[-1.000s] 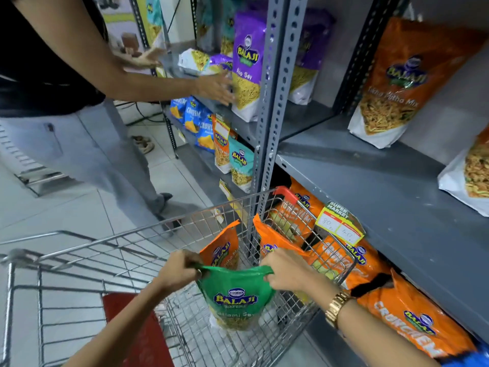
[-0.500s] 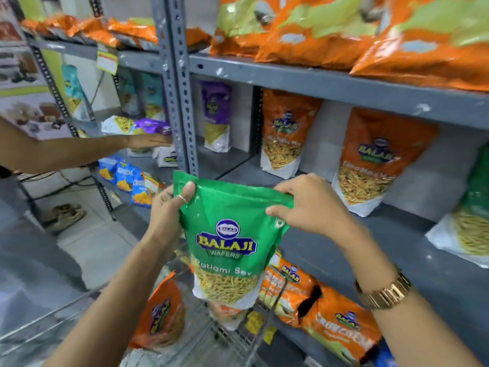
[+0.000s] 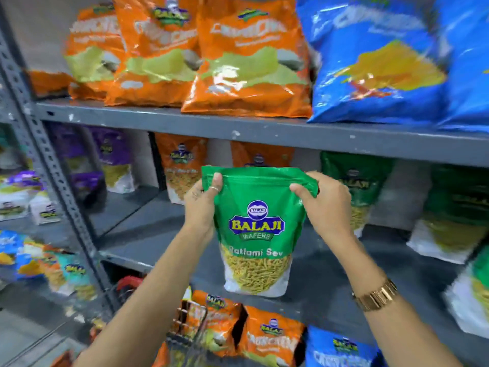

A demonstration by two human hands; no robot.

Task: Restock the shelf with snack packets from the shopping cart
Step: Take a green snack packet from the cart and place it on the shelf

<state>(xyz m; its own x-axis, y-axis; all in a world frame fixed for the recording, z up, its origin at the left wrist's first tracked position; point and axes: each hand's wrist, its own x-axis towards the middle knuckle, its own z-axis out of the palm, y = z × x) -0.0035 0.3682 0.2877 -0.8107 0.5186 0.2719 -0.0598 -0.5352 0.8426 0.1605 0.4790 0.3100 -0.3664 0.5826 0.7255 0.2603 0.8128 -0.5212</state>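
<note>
Ratlami Sev packet (image 3: pixel 258 231) is held upright, long axis vertical, in front of the middle shelf (image 3: pixel 148 229), its base near the shelf's front edge. Its top left corner is pinched by the left hand (image 3: pixel 202 207), its top right corner by the right hand (image 3: pixel 328 205); neither is nearer. Behind it, orange packets (image 3: pixel 182 165) stand at the back. To the right, green packets (image 3: pixel 357 181) stand, presumably its row; bare shelf lies between.
</note>
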